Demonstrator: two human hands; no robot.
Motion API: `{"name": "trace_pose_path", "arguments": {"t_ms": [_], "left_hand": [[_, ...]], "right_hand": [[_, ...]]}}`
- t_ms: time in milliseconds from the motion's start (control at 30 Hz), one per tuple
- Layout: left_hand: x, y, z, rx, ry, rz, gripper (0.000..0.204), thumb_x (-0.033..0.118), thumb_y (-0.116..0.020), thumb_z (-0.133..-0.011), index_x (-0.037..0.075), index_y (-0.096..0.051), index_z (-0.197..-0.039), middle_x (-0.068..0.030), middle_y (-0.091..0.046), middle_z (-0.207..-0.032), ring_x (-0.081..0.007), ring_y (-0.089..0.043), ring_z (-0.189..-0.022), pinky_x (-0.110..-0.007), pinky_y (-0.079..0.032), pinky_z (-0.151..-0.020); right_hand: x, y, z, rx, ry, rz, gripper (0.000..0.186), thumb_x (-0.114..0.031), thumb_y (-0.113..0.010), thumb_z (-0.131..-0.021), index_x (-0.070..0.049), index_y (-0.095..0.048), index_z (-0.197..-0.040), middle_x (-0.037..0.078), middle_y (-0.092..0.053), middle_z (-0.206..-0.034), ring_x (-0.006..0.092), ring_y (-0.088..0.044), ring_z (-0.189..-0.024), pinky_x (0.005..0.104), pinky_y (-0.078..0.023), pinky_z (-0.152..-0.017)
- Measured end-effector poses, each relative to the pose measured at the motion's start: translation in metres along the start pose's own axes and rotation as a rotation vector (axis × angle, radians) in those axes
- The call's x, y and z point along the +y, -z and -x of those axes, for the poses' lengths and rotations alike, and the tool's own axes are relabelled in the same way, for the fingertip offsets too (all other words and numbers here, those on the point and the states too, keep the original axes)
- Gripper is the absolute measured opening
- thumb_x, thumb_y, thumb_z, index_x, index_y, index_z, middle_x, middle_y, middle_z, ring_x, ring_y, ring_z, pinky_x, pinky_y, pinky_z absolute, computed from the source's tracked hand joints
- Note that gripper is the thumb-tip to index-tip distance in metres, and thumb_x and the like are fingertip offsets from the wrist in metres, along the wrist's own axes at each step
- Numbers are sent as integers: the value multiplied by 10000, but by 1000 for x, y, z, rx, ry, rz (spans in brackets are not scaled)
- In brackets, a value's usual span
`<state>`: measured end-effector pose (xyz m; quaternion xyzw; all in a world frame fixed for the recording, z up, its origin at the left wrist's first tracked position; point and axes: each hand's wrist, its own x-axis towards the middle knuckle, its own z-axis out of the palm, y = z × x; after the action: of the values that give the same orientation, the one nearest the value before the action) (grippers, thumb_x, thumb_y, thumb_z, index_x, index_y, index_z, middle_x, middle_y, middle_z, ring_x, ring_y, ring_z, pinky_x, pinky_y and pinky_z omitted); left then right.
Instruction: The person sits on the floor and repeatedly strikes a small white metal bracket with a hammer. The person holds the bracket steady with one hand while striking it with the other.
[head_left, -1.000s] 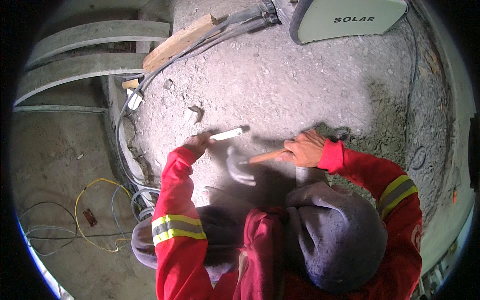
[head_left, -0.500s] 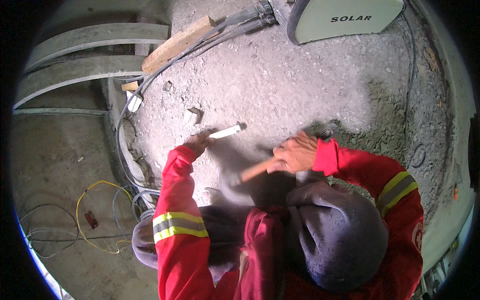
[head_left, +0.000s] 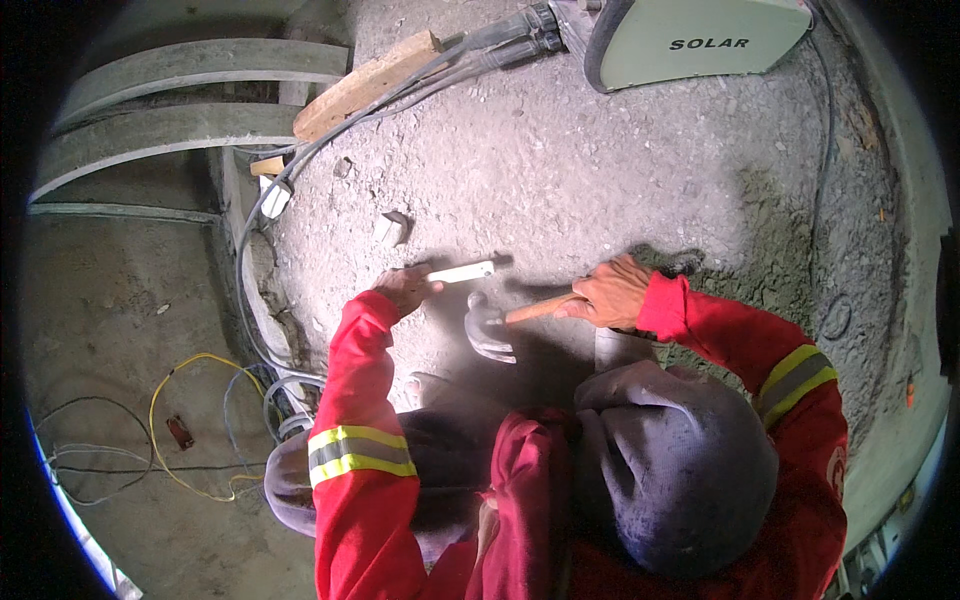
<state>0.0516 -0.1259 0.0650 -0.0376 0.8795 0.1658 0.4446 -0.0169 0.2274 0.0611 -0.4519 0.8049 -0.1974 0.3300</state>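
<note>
My right hand (head_left: 612, 291) is wrapped round the wooden handle of a claw hammer (head_left: 538, 309). The hammer's grey metal head lies to the left of that hand, below the tip of a white flat strip and apart from it. My left hand (head_left: 403, 289) grips this white strip (head_left: 465, 272) by its left end; its free end, with a small dark dot, points right. Rough grey ground (head_left: 560, 190) spreads beneath both hands. A whitish broken chunk (head_left: 391, 229) lies just above my left hand.
A pale green panel (head_left: 700, 45) stands at the top right. Dark conduits (head_left: 480, 50) run beside a wooden plank (head_left: 365, 85) at the upper left. Curved concrete beams (head_left: 200, 65) cross the lower level at left, where a yellow cable (head_left: 155, 410) loops. Darker loose soil (head_left: 760, 260) lies at right.
The hammer head has risen from near my knees toward the white strip, and its blur is gone. My right hand has shifted slightly right. My left hand still holds the strip.
</note>
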Motion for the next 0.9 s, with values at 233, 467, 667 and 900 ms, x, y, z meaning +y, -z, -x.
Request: {"name": "trace_pose_path", "arguments": {"t_ms": [233,467,667,900], "left_hand": [[-16,-15,-16,22,-96,-3,406,477,-431,-898,109,-534,-1034,-204,-608,-901,-430,-578,-847,-508,-440,-727],[7,-2,-14,-33,40,96,449,440,-470,-894,161,-514,-1242,-138,-585,-1172,-308,-535,-1112,-396,-410,-926],[-7,-16,-14,105,-19,66,598,638,-484,-803,77,-617,-963,-169,-632,-854,-364,-596,-874,-447,-442,-771],[15,-5,-14,-28,99,-60,614,683,-542,-742,96,-645,-892,-133,-644,-817,-311,-610,-821,-427,-454,-753]], "right_hand": [[-2,8,13,249,284,-139,555,-561,-471,-853,-69,-630,-654,180,-577,-562,372,-585,-511,461,-458,-490],[5,9,-4,118,13,-25,544,-544,-464,-856,-47,-611,-690,175,-590,-594,371,-590,-538,441,-464,-497],[-10,24,11,227,364,-163,617,-626,-440,-835,-47,-609,-706,181,-571,-564,381,-580,-502,466,-460,-488],[-6,12,17,237,303,-115,595,-617,-456,-834,-57,-599,-690,152,-563,-553,361,-577,-497,452,-459,-490]]}}
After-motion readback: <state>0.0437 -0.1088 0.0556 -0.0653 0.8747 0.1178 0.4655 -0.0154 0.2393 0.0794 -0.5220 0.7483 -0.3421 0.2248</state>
